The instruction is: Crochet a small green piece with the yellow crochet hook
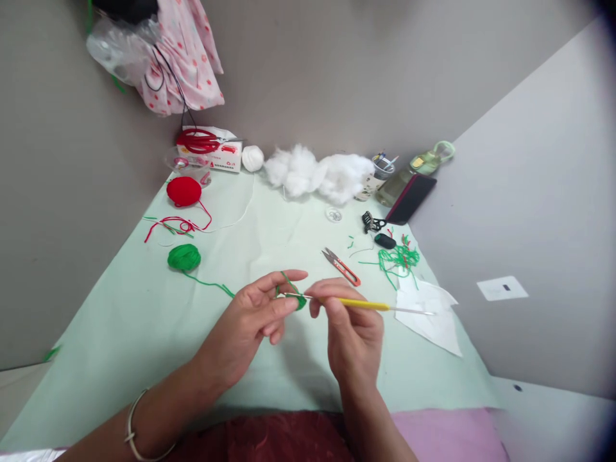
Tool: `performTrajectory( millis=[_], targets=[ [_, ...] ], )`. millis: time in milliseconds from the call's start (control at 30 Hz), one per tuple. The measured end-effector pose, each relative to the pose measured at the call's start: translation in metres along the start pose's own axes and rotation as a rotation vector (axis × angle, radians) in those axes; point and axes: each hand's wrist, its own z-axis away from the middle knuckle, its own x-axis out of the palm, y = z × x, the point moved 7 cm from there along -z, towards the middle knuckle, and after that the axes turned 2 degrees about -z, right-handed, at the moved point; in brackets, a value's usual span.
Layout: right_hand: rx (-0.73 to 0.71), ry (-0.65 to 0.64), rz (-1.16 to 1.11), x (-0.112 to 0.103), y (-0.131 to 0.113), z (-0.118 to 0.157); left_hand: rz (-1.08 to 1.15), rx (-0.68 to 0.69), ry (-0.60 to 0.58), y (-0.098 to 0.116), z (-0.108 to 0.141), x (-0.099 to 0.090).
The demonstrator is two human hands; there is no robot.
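Dark red clothing (282, 441) was seen at the lower edge. Beyond it, a pale green tablecloth (158, 340) was spread. Above this cloth, the left hand (255, 308) was held half open, its index finger extended and its thumb pressed down; the right hand (353, 327) was closed on a slim metal crochet hook with a yellow handle (363, 304). Orange-handled thread snips (344, 267) were laid beyond the hands. To their left, a green strand (206, 283) was trailed from an oval green yarn ball (183, 256). Between the hands, a small rounded green crocheted piece (301, 302) was pinched under the left thumb, crossed by the hook's thin shaft.
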Motion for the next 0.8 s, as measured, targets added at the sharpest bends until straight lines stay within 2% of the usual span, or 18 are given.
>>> performTrajectory(
  millis=[200,300,367,433,533,600,633,700,800],
  targets=[
    [0.129,0.037,-0.095,-0.004,0.015,-0.002,-0.149,0.047,0.029,0.0,0.002,-0.002],
    [0.147,0.027,-0.119,-0.005,0.012,-0.004,-0.188,0.064,0.049,0.002,0.003,-0.006],
    [0.109,0.012,-0.04,-0.005,0.006,-0.002,-0.228,0.088,0.076,0.004,0.004,-0.008],
    [0.001,-0.01,0.127,-0.003,-0.004,0.002,-0.281,0.122,0.108,0.006,0.006,-0.009],
    [-0.289,-0.101,0.436,0.009,-0.016,0.015,-0.295,0.175,0.162,0.008,0.007,-0.008],
    [-0.474,-0.141,0.59,0.017,-0.02,0.024,-0.207,0.138,0.157,0.005,0.006,-0.007],
    [-0.515,-0.143,0.625,0.019,-0.02,0.026,-0.142,0.088,0.13,0.002,0.005,-0.005],
    [-0.472,-0.098,0.566,0.015,-0.018,0.023,-0.013,-0.022,0.062,-0.004,0.004,-0.002],
    [-0.22,0.01,0.254,0.0,-0.01,0.009,0.084,-0.066,0.011,-0.003,0.003,-0.002]
  ],
)
